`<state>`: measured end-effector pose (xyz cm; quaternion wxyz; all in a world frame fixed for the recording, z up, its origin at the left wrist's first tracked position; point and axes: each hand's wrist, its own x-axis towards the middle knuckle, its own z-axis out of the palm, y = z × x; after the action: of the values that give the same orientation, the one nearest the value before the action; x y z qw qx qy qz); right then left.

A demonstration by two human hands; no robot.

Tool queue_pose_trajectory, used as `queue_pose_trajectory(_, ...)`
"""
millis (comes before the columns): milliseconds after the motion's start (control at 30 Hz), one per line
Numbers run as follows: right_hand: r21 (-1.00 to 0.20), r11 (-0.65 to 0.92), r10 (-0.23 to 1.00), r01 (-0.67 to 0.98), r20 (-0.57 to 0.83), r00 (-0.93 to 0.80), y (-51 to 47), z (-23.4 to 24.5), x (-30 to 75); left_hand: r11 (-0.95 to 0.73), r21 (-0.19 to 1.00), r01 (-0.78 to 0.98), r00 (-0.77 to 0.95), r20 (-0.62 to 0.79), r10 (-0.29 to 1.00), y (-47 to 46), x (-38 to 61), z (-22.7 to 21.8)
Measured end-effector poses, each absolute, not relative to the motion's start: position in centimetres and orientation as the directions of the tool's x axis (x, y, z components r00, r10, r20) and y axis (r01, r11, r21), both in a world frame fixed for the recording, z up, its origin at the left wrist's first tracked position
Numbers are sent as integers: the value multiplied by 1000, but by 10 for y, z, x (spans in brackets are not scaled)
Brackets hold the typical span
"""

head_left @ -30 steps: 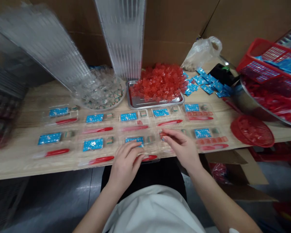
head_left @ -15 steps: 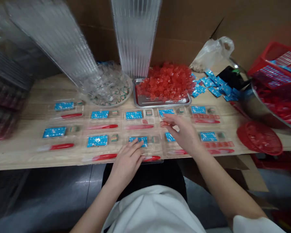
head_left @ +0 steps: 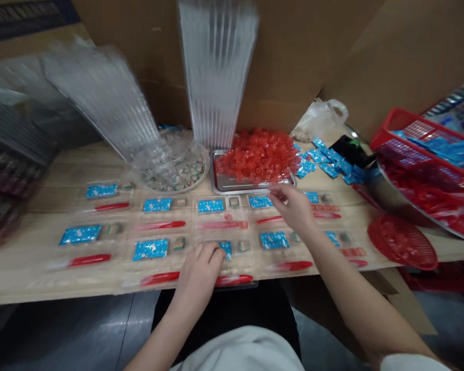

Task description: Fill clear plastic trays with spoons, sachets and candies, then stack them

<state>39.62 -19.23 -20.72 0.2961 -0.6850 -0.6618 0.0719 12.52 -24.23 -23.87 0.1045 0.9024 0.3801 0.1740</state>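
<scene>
My left hand (head_left: pixel 200 269) lies on a clear blister tray (head_left: pixel 216 263) at the table's near edge. Its fingers rest loosely bent beside a blue packet (head_left: pixel 226 249), just above a red pen (head_left: pixel 234 280). My right hand (head_left: pixel 294 207) reaches across the rows of trays. Its fingertips are at the front rim of a steel tray (head_left: pixel 232 186) heaped with red wrapped sweets (head_left: pixel 259 154). Motion smears those fingers, so I cannot see whether they hold anything.
Two rows of clear trays with blue packets and red pens cover the wooden table (head_left: pixel 42 281). Behind stand a plate of pale sweets (head_left: pixel 178 174), leaning stacks of clear trays (head_left: pixel 216 67), loose blue packets (head_left: pixel 328 157), a plastic bag (head_left: pixel 320 118), red baskets (head_left: pixel 402 239) and a metal bowl (head_left: pixel 386 191).
My right hand has moved from the near row of trays away from me to the steel tray's rim. My left hand has stayed on the front tray. The camera has tilted.
</scene>
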Motion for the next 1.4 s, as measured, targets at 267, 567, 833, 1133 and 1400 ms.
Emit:
queue_pose_trajectory(267,-359,-49,983,932,150,109,-120,-223,413,-720,360,593,691,232,685,-258,116,-227)
queue_pose_trajectory(567,-355,524,803,774,-99,-588,-220,-183,341,-653,475,590,646,207,734,-258,117,-238)
queue_pose_trajectory(833,-196,396,909,897,-52,-413,-240,-198,312,-646,473,600,624,229,747,-258,120,-236)
queue_pose_trajectory(1133,-405,-119,973,907,133,187,-110,-219,397,-638,477,605,620,221,753,-259,122,-235)
queue_pose_trajectory(1400,-342,261,956,903,-42,-292,-175,-194,360,-620,511,595,611,214,762,-258,121,-234)
